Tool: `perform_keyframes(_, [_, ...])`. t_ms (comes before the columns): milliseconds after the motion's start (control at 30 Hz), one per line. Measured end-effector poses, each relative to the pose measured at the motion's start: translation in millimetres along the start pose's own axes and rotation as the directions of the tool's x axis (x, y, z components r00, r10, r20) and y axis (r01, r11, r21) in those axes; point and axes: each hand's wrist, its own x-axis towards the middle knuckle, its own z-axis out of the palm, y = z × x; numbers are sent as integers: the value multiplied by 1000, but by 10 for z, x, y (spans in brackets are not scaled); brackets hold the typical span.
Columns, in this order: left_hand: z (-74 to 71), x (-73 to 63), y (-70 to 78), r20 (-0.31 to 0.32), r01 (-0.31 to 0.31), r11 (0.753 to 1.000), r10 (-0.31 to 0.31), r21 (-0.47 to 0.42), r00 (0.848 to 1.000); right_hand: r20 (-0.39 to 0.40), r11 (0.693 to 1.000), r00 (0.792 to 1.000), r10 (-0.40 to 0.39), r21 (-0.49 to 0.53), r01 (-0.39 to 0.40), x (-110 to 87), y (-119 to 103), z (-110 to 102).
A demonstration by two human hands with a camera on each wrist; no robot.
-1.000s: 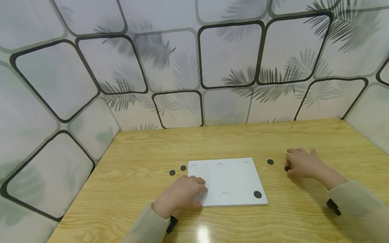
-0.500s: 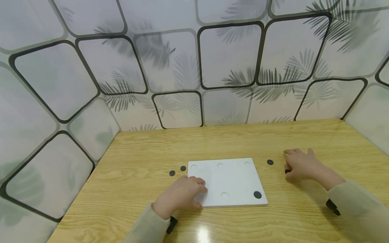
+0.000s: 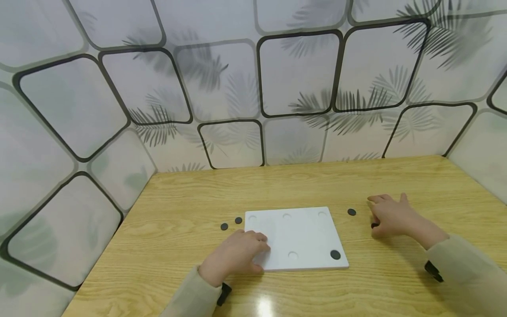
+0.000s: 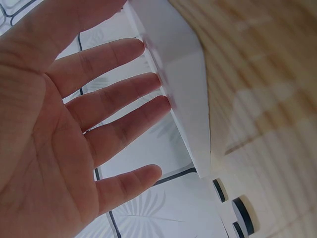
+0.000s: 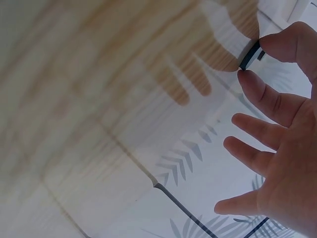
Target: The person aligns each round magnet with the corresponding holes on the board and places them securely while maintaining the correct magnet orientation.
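Note:
A white rectangular board [image 3: 297, 235] with several shallow round recesses lies on the table. One black disc [image 3: 335, 255] sits at its front right corner. My left hand [image 3: 237, 253] rests on the board's front left part; the left wrist view shows its fingers [image 4: 124, 121] spread fairly straight, some tips touching the board [image 4: 185, 84]. Right of the board, my right hand [image 3: 394, 215] pinches a black disc [image 5: 250, 55] by its edges between thumb and forefinger, low over the table. Its other fingers extend loosely. In the head view the hand partly hides this disc.
Two black discs, a nearer one [image 3: 224, 226] and a farther one [image 3: 238, 220], lie left of the board. Another black disc [image 3: 351, 212] lies between the board and my right hand. A patterned wall [image 3: 237, 145] borders the back of the wooden table [image 3: 301, 185].
My right hand has shifted slightly left and toward me, and the disc at its fingertips has moved a little nearer. The left hand and board have stayed in place.

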Motion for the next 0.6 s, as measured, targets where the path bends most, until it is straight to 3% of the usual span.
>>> perform_keyframes(600, [11, 3, -7, 0, 2, 1000, -2, -12, 1000, -8, 1000, 1000, -21, -13, 21, 20, 1, 36])
